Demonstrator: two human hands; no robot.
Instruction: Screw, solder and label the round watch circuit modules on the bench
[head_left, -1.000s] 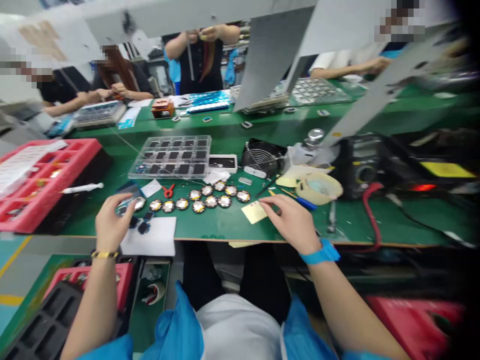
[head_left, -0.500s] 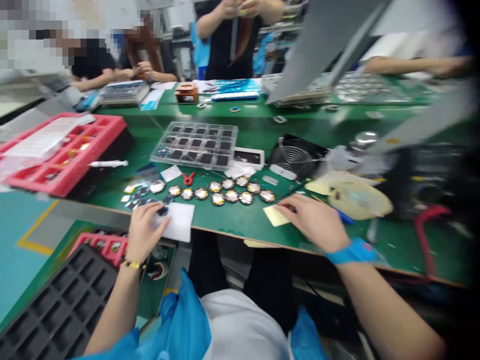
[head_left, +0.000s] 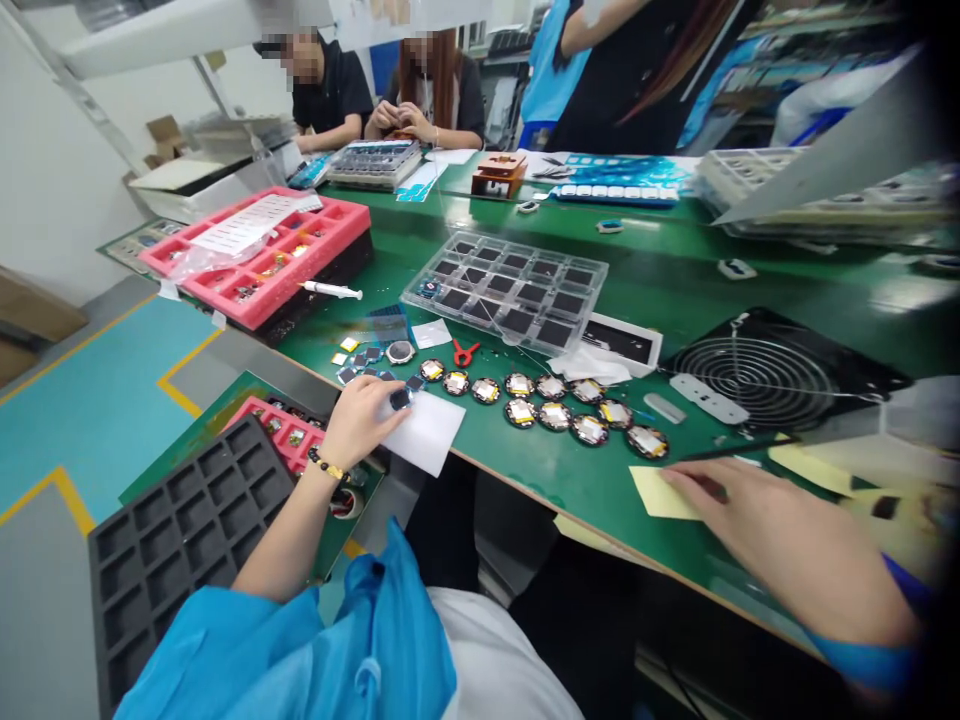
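Note:
My left hand [head_left: 360,420] is closed in a pinch on a small dark square part [head_left: 400,398], over the left edge of a white foam sheet [head_left: 427,435]. Small blue-edged square parts [head_left: 367,357] lie just beyond its fingers. With thumb and fingers together, my right hand [head_left: 780,530] grips the corner of a yellow paper slip [head_left: 660,494] at the bench's front edge. Between the hands, several round parts [head_left: 555,415] with white and yellow faces lie in rows. A red clip [head_left: 465,352] rests behind them.
A clear compartment tray [head_left: 510,290] stands mid-bench, with a black fan [head_left: 750,370] to its right. The pink tray [head_left: 255,255] and a white syringe [head_left: 334,290] are at left. People sit and stand across the bench. A black foam tray [head_left: 180,540] is low at left.
The view has swung left, so the bench items appear farther right. My left hand remains by the foam sheet and my right hand by the yellow slip.

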